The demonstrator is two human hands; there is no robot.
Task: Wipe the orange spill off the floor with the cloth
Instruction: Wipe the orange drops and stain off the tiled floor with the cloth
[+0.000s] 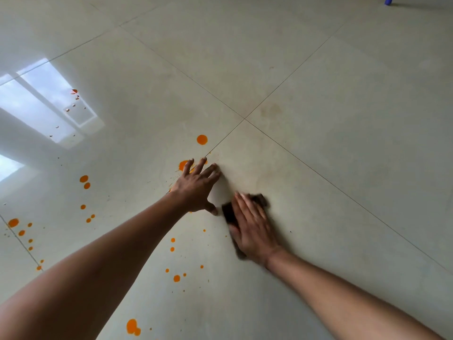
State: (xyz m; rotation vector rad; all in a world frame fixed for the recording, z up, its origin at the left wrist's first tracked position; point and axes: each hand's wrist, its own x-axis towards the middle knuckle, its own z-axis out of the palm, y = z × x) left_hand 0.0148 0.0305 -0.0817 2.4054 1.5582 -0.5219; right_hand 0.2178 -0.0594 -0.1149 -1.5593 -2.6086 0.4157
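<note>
Orange spill drops (202, 139) lie scattered over the pale glossy floor tiles (318, 168), mostly to the left and near me. My left hand (196, 186) rests flat on the floor with fingers spread, partly over an orange blotch (183, 164). Just right of it, my right hand (252, 228) presses flat on a dark brown cloth (229, 213), which shows at the hand's left side and beyond the fingertips. The right hand and cloth are blurred.
Larger orange drops sit at the bottom (132, 326) and far left (13, 222). A window reflection (49, 104) glares on the left tiles. A small blue object (388, 0) stands at the top right edge. Tile seams cross near the centre (244, 119).
</note>
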